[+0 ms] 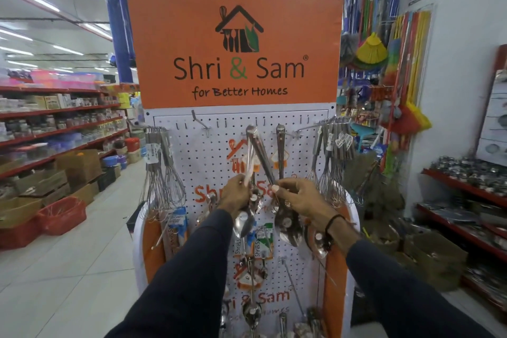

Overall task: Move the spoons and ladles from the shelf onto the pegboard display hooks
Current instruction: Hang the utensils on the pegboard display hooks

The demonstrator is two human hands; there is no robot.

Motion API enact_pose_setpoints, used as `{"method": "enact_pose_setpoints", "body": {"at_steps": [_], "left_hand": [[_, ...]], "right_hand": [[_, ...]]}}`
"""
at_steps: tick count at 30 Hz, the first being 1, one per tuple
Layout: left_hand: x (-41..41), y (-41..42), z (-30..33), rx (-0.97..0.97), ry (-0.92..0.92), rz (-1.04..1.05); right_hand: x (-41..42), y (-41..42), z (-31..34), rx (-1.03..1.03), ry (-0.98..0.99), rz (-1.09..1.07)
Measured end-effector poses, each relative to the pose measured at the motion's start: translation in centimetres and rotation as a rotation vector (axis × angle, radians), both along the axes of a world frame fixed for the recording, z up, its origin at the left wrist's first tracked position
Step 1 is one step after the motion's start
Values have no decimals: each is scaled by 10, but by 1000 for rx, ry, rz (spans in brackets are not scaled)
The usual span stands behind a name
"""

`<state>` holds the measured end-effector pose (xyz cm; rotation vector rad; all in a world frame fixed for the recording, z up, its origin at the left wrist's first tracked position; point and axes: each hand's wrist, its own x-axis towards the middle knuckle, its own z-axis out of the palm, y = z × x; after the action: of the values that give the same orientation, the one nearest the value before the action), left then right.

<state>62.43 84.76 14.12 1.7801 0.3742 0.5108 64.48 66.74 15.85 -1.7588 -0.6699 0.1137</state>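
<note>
Fingers (241, 182) of the left hand (234, 195) were curled tight around a bundle of steel spoons (251, 173), thumb and forefinger pinching the handles near the bowls. The right hand (296, 196) had its fingers (277, 190) bent and closed on a second bundle of spoons (282, 173), the thumb pressed against a handle. Both bundles stood nearly upright, their handle tips reaching up to the hooks (293, 133) in the upper row of the pegboard (214, 156), though whether the tips hung on the hooks could not be told. One handle from the left bundle leaned across toward the right hand. The bowls hung below the hands: one shiny bowl (242, 223) under the left wrist, a darker cluster of bowls (289, 228) under the right.

Both arms reached forward and slightly up, in dark sleeves (192, 269), with the hands close together at the board's middle. A black cord bracelet (333, 223) sat on the right wrist.

The spoons looked polished and long-handled, some wrapped in clear plastic, with small round stickers on the bowls. Whisks (160, 170) hung on a hook at the board's left edge and more whisks (329, 162) at its right. Packaged utensils (260, 241) hung lower on the board. An orange sign (236, 49) reading "Shri & Sam for Better Homes" topped the stand.
</note>
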Motion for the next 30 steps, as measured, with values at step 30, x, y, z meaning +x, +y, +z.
{"method": "enact_pose_setpoints", "body": {"at_steps": [30], "left_hand": [[4,-44,-46,1178,-60,289]], "right_hand": [[37,-25,-16,-429,-565,-608]]}}
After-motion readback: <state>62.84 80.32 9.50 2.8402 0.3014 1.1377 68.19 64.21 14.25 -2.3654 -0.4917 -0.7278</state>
